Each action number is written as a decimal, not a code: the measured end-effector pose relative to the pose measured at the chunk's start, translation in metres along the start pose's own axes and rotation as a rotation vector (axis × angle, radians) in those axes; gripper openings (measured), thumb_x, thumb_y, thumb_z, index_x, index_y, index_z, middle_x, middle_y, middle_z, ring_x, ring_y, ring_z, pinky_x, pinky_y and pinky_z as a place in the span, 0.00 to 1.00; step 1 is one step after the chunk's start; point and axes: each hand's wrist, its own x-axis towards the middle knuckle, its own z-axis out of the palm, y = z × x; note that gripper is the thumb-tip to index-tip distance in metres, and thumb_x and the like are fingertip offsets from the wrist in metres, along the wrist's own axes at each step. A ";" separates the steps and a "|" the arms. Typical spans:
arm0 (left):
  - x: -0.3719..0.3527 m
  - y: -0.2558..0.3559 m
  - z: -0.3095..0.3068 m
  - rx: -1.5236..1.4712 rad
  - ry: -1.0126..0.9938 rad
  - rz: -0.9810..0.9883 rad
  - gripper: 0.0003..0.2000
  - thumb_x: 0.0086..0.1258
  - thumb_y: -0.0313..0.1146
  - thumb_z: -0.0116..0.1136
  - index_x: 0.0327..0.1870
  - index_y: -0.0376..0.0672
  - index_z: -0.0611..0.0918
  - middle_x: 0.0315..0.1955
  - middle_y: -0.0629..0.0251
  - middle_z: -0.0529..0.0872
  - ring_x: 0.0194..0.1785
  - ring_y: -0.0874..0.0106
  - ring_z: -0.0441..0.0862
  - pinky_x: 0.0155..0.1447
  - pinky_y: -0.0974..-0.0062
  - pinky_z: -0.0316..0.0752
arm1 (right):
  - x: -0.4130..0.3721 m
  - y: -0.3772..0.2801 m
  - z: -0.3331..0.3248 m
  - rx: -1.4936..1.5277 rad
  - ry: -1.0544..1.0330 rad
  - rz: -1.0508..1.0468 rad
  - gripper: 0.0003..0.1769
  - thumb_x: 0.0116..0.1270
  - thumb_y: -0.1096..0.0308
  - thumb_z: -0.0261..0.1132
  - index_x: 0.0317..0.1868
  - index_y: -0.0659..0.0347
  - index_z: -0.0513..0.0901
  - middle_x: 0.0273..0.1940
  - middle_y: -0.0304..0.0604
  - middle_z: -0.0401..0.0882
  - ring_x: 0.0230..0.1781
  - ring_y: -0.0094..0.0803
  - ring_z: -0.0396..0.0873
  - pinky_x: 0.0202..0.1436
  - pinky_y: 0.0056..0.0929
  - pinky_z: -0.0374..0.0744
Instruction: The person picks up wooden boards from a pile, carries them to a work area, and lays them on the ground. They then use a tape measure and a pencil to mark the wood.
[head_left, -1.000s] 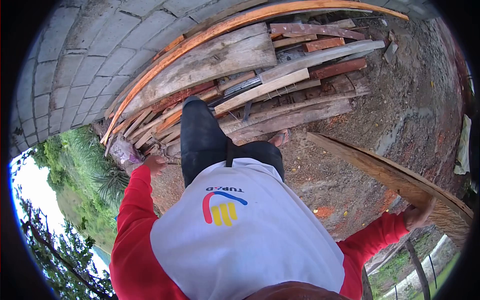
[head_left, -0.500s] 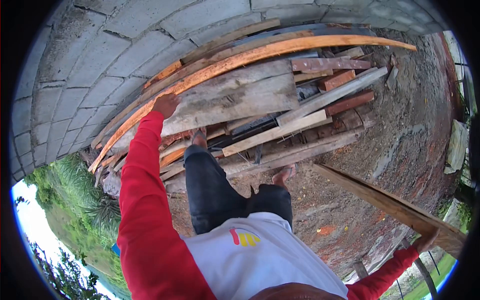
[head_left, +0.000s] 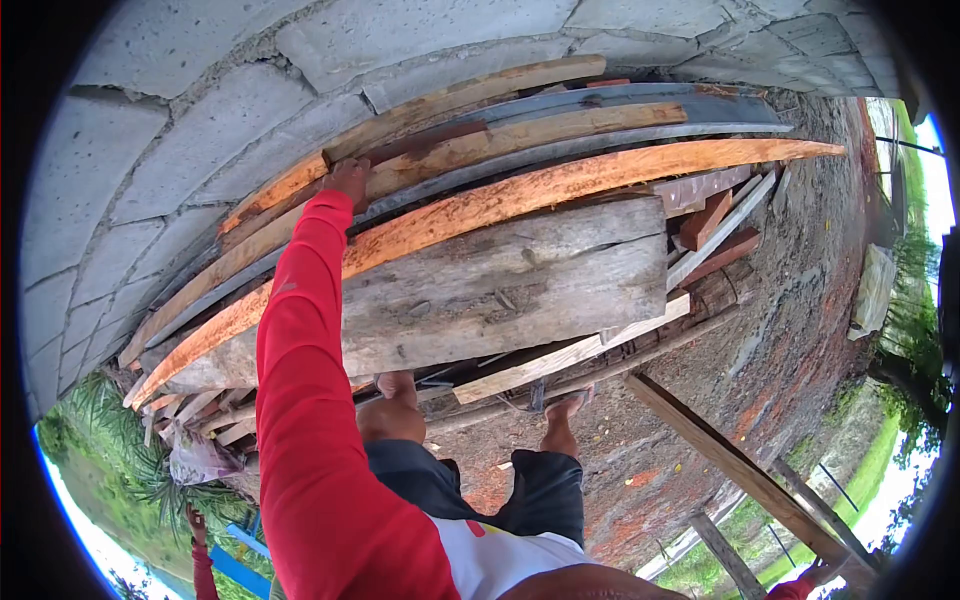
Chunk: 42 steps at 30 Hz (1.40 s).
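My left hand [head_left: 348, 182], at the end of a red sleeve, has its fingers curled over a weathered wooden plank [head_left: 540, 132] on the wall side of the lumber pile. Just nearer to me runs a long orange-brown board [head_left: 560, 182], and below that lies a wide grey board [head_left: 500, 285]. At the lower right edge, my right hand [head_left: 822, 574] is gripped round a long wooden beam [head_left: 730, 462], which slants down to the dirt; dim light and the frame's edge hide part of the fingers.
A grey block wall [head_left: 240, 130] rises behind the pile. My feet are by the pile's near side, beside a pale timber [head_left: 575, 350]. Bare dirt [head_left: 770, 330] stretches to the right. At lower left, another person's hand [head_left: 196, 522] shows near a blue object [head_left: 240, 575].
My left hand has moved from the orange-brown board to the plank nearer the wall. My view has shifted closer over the pile. The right hand stays at the beam.
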 end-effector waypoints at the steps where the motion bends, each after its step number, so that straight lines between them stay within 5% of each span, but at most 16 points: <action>1: 0.000 -0.002 -0.007 -0.028 -0.076 0.004 0.26 0.48 0.33 0.64 0.52 0.39 0.72 0.51 0.51 0.77 0.57 0.55 0.73 0.58 0.60 0.72 | -0.009 -0.004 0.004 0.000 0.012 0.004 0.35 0.59 0.50 0.64 0.61 0.62 0.69 0.56 0.46 0.71 0.51 0.37 0.73 0.53 0.40 0.73; 4: 0.012 -0.017 -0.022 -0.271 -0.316 0.132 0.36 0.41 0.37 0.71 0.56 0.39 0.71 0.53 0.51 0.76 0.58 0.54 0.73 0.60 0.63 0.71 | -0.029 -0.012 0.011 -0.008 0.055 0.016 0.35 0.58 0.50 0.66 0.60 0.61 0.69 0.55 0.45 0.71 0.50 0.36 0.73 0.51 0.40 0.73; 7: 0.023 -0.025 -0.006 -0.397 -0.273 0.096 0.44 0.36 0.36 0.74 0.61 0.36 0.67 0.53 0.47 0.76 0.58 0.54 0.73 0.62 0.64 0.67 | -0.044 -0.014 0.012 -0.011 0.088 0.025 0.35 0.56 0.49 0.67 0.60 0.60 0.69 0.54 0.45 0.71 0.49 0.36 0.73 0.49 0.40 0.74; 13: 0.022 -0.013 -0.027 -0.472 -0.416 0.149 0.43 0.32 0.38 0.77 0.58 0.38 0.72 0.52 0.46 0.78 0.59 0.55 0.73 0.62 0.64 0.66 | -0.050 -0.014 0.000 -0.015 0.136 0.045 0.36 0.53 0.49 0.69 0.58 0.59 0.70 0.51 0.43 0.72 0.47 0.34 0.74 0.46 0.39 0.74; 16: 0.031 -0.027 -0.008 -0.382 -0.229 0.325 0.43 0.32 0.39 0.79 0.56 0.37 0.73 0.52 0.47 0.78 0.58 0.54 0.73 0.62 0.64 0.68 | -0.045 -0.009 -0.016 -0.010 0.161 0.054 0.37 0.51 0.48 0.70 0.57 0.58 0.70 0.50 0.43 0.72 0.45 0.33 0.74 0.44 0.39 0.75; 19: 0.020 -0.026 -0.023 -0.298 -0.192 0.178 0.40 0.33 0.38 0.78 0.55 0.36 0.75 0.48 0.46 0.79 0.56 0.54 0.74 0.61 0.65 0.68 | -0.030 -0.006 -0.029 -0.021 0.167 0.059 0.37 0.49 0.48 0.72 0.57 0.57 0.70 0.49 0.42 0.73 0.44 0.33 0.74 0.42 0.39 0.75; 21: 0.002 -0.028 -0.045 -0.358 -0.185 0.033 0.38 0.35 0.35 0.75 0.55 0.37 0.75 0.47 0.46 0.80 0.57 0.54 0.74 0.61 0.66 0.68 | -0.021 0.003 -0.035 -0.026 0.170 0.080 0.38 0.48 0.48 0.73 0.56 0.57 0.70 0.48 0.42 0.73 0.44 0.32 0.74 0.40 0.39 0.75; 23: -0.006 -0.050 -0.066 -0.398 -0.190 0.115 0.37 0.35 0.32 0.71 0.56 0.37 0.74 0.48 0.47 0.80 0.56 0.55 0.75 0.60 0.66 0.69 | -0.009 0.015 -0.054 -0.022 0.187 0.095 0.38 0.47 0.48 0.73 0.55 0.56 0.70 0.47 0.41 0.73 0.43 0.32 0.74 0.39 0.39 0.75; 27: -0.079 -0.027 -0.149 -0.287 0.225 0.256 0.36 0.35 0.32 0.71 0.53 0.37 0.75 0.46 0.50 0.81 0.53 0.57 0.78 0.58 0.65 0.71 | 0.000 0.038 -0.073 0.008 0.211 0.141 0.39 0.45 0.47 0.75 0.54 0.55 0.71 0.45 0.40 0.74 0.41 0.31 0.74 0.37 0.39 0.76; 29: -0.120 -0.025 -0.190 -0.503 0.070 0.087 0.37 0.34 0.31 0.71 0.54 0.36 0.74 0.48 0.50 0.80 0.54 0.58 0.77 0.59 0.66 0.70 | 0.007 0.057 -0.091 0.039 0.233 0.175 0.39 0.44 0.47 0.76 0.54 0.55 0.71 0.45 0.40 0.74 0.41 0.30 0.74 0.35 0.38 0.76; 30: -0.135 -0.045 -0.187 -0.375 0.237 0.218 0.38 0.34 0.29 0.71 0.55 0.34 0.72 0.47 0.51 0.80 0.53 0.59 0.77 0.59 0.68 0.70 | 0.012 0.064 -0.099 0.045 0.244 0.194 0.39 0.44 0.47 0.76 0.54 0.55 0.71 0.44 0.40 0.74 0.40 0.30 0.74 0.35 0.38 0.76; 32: -0.214 -0.001 -0.246 -0.583 0.194 0.281 0.36 0.35 0.28 0.70 0.54 0.33 0.72 0.44 0.54 0.81 0.50 0.63 0.79 0.57 0.69 0.71 | 0.016 0.083 -0.139 0.057 0.299 0.233 0.40 0.43 0.47 0.77 0.53 0.54 0.71 0.43 0.39 0.74 0.40 0.29 0.74 0.34 0.38 0.76; 39: -0.318 0.197 -0.364 -0.511 -0.074 0.516 0.37 0.35 0.30 0.70 0.54 0.33 0.71 0.39 0.51 0.83 0.44 0.61 0.83 0.50 0.68 0.75 | 0.042 0.123 -0.149 0.122 0.248 0.243 0.41 0.45 0.55 0.77 0.56 0.63 0.69 0.48 0.43 0.74 0.43 0.31 0.75 0.44 0.34 0.76; 42: -0.339 0.309 -0.388 -0.439 0.021 0.761 0.37 0.37 0.34 0.70 0.54 0.35 0.71 0.35 0.49 0.83 0.40 0.54 0.83 0.46 0.65 0.76 | 0.042 0.127 -0.153 0.116 0.243 0.269 0.47 0.45 0.56 0.77 0.61 0.64 0.61 0.52 0.45 0.71 0.46 0.33 0.74 0.45 0.33 0.76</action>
